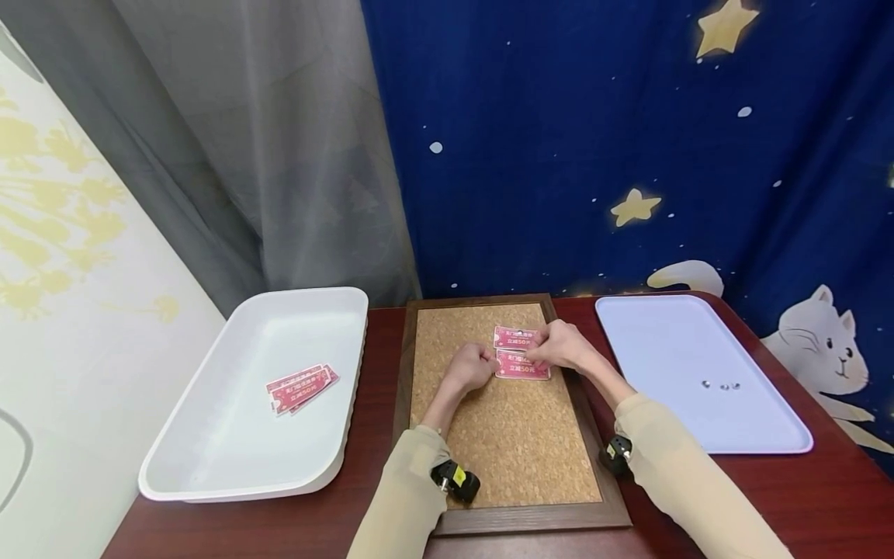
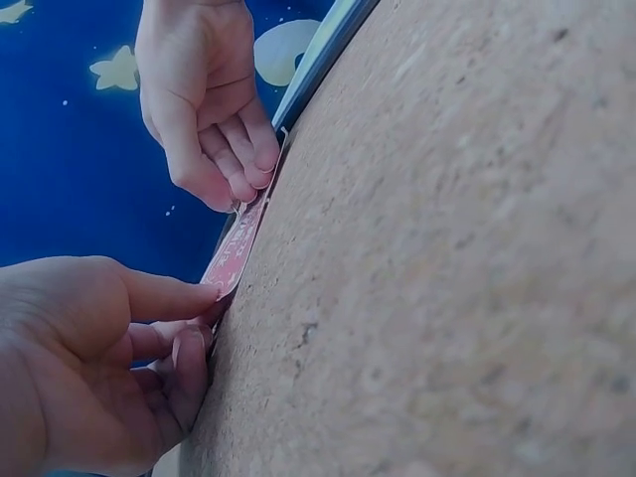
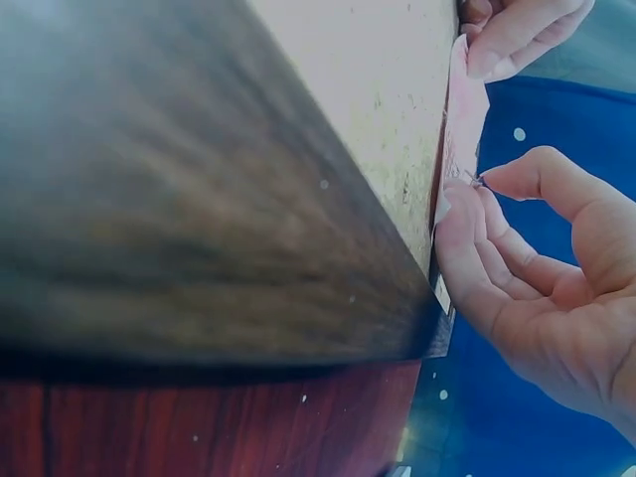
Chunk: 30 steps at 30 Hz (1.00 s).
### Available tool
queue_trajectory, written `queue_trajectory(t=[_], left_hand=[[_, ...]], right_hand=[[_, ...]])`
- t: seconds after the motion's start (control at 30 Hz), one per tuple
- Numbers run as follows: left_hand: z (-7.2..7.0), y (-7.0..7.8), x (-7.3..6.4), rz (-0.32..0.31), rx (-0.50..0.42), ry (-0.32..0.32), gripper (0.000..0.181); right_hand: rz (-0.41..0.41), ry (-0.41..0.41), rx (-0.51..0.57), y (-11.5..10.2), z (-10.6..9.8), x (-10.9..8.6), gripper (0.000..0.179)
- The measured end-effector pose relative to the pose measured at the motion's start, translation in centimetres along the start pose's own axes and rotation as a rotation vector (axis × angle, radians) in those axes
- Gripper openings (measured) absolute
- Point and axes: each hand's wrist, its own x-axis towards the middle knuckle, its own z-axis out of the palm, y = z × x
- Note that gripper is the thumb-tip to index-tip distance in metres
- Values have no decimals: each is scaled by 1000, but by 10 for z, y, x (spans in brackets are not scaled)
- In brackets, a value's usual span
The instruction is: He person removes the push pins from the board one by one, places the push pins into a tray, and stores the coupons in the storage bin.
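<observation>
A brown-framed corkboard (image 1: 517,446) lies on the table. Near its far right corner, two red coupons with white print sit one below the other. The upper coupon (image 1: 504,339) has a small silver thumbtack (image 1: 519,332) at its top. My left hand (image 1: 470,367) pinches the left edge of the lower coupon (image 1: 520,371) between thumb and fingers. Over that coupon's upper right part, my right hand (image 1: 561,344) pinches a small metal thumbtack (image 3: 479,182) between thumb and index finger, close to the coupon's face. Its other fingers rest by the coupon's right end.
To the left stands a deep white tray (image 1: 209,458) with several more red coupons (image 1: 303,388) overlapping inside. At the right, a flat pale tray (image 1: 670,349) holds a few silver thumbtacks (image 1: 725,387). Curtains hang behind the dark red table (image 1: 279,524).
</observation>
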Motion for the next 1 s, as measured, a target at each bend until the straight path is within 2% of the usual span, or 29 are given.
queue_trajectory(t=[0.17,0.37,0.63,0.77,1.0], left_hand=[[-1,-1,-4,22,-2,16,17],[-7,-4,-12,15,-100,-1,13],[-16,2,-26,41,-240,-12,10],[-24,5,-32,54,-256,23,10],[-43,1,-44,140,-235,100,9]], right_hand=[[-49,-1,-39,2,0,-6,8],[-114,4,-61,6,-4,-16,6],[-191,35,32,7,-14,-28,7],[-233,55,63,10,-20,-33,9],[-249,100,76,16,-34,-47,10]])
